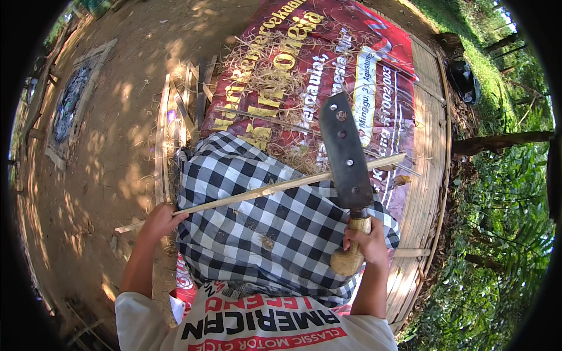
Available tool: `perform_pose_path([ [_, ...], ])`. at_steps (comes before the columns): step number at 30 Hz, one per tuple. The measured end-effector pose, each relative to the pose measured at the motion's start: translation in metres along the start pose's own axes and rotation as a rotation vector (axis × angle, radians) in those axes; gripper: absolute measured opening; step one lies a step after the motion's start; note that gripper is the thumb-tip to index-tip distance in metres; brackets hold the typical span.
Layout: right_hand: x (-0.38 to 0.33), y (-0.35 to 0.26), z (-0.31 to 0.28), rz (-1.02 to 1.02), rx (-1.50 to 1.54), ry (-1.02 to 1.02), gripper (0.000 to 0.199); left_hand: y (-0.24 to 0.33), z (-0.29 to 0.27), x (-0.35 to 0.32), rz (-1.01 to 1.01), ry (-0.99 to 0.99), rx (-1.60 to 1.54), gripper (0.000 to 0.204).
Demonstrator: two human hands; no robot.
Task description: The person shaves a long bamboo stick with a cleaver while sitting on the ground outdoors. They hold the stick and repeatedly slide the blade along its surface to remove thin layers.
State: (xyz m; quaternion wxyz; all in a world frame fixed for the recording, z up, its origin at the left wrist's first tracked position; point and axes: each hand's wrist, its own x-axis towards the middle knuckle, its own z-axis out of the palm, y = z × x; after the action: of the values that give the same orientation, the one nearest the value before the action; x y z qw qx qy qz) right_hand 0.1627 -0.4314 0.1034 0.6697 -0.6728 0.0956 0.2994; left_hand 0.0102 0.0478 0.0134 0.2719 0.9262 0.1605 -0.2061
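A long pale strip of split wood or bamboo (257, 192) slants across my lap, its far right end raised. Near its lower left end, my left hand (159, 221) is closed around it. My right hand (367, 238) grips the wooden handle of a broad cleaver (346, 152). The dark blade, dotted with several holes or rivets, points away from me and crosses over the strip near its right end. Whether the blade touches the strip I cannot tell. A black-and-white checked cloth (252, 228) covers my legs.
Thin curled shavings (281, 64) lie over a red printed banner (392, 35) on a slatted bamboo platform (430, 181). More strips (164, 134) lean at the platform's left side. A wood-framed ash pit (73, 99) lies on the dirt ground to the left. Green plants (497, 234) grow at right.
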Motion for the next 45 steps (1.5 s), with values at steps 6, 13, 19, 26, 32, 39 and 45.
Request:
perform_pose_path([
  [6,-0.001,0.012,0.011,-0.047,0.226,0.138,0.023,-0.007,0.018,0.008,-0.021,0.030,-0.046,0.055],
  [13,-0.005,0.003,-0.003,-0.027,0.062,0.042,0.026,0.016,-0.002,0.001,-0.066,-0.034,-0.098,0.056],
  [19,0.002,0.012,0.013,-0.012,0.110,0.059,0.025,-0.002,0.017,0.005,-0.105,-0.023,-0.091,0.060],
  [26,0.004,0.006,-0.002,-0.032,0.035,0.018,0.023,-0.002,0.017,0.001,-0.104,-0.025,-0.072,0.061],
  [32,0.010,0.007,0.005,-0.046,0.136,0.092,0.022,0.016,0.010,0.003,-0.119,-0.022,-0.057,0.059],
  [39,0.013,0.006,0.003,0.041,0.058,-0.062,0.024,0.005,0.012,0.001,-0.129,-0.046,-0.082,0.060],
  [45,0.018,0.013,0.021,-0.004,0.136,-0.022,0.023,0.007,0.016,0.005,-0.084,0.005,-0.083,0.063],
])
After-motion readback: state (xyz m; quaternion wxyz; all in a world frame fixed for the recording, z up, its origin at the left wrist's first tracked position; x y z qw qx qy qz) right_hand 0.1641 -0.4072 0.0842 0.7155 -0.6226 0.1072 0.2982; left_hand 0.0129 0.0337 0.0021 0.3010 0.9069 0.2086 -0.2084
